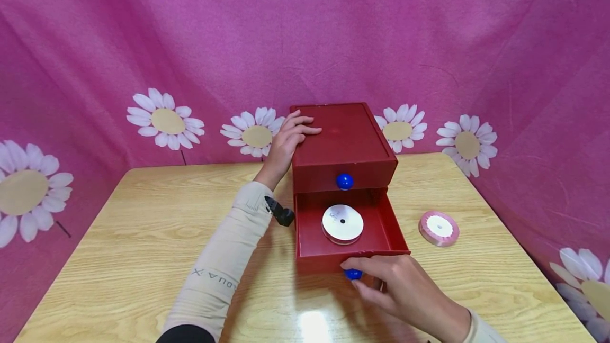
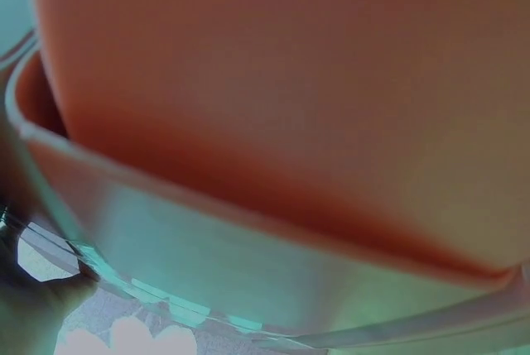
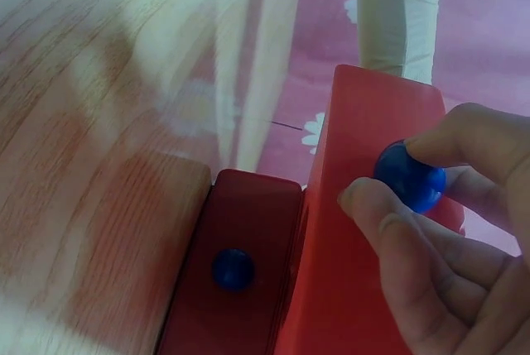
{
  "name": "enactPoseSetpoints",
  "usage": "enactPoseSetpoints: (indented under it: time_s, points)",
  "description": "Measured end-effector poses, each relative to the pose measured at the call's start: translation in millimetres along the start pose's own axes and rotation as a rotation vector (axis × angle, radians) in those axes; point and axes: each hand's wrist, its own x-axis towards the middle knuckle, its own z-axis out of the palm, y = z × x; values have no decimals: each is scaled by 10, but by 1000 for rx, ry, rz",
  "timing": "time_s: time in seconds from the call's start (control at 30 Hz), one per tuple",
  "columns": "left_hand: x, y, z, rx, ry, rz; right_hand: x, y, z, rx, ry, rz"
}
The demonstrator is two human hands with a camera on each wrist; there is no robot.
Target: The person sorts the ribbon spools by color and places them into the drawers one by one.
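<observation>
A red two-drawer box stands at the back of the table, its lower drawer pulled out. In that drawer lies a ribbon spool with a white face and a small dark centre hole. My right hand pinches the lower drawer's blue knob between thumb and fingers; the right wrist view shows the same knob in its grasp. My left hand rests with extended fingers on the box's top left edge. Close up and blurred, a red surface fills most of the left wrist view.
A pink ribbon spool lies on the wooden table, right of the drawer. The upper drawer, with its own blue knob, is closed. A pink cloth with daisies hangs behind the table.
</observation>
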Motion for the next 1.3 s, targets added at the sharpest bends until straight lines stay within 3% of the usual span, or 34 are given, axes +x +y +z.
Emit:
enactPoseSetpoints:
  time_s: [0.17, 0.3, 0.4, 0.63, 0.93, 1.3]
  points:
    - [-32, 173, -13, -43, -11, 19, 22, -13, -6, 0, 33, -29]
    - [-69, 362, -35, -54, -16, 18, 44, -24, -14, 26, 40, -2]
    - [-73, 400, -34, -43, -16, 10, 50, -22, -13, 37, 55, 0]
    - [-76, 406, -34, -42, -16, 22, 77, 20, -6, 47, 108, -65]
    - [-79, 406, -34, -38, -16, 25, 112, 24, -9, 32, 95, 57]
    - [-81, 405, -33, -34, -14, 37, 159, 71, 30, -21, 158, 37]
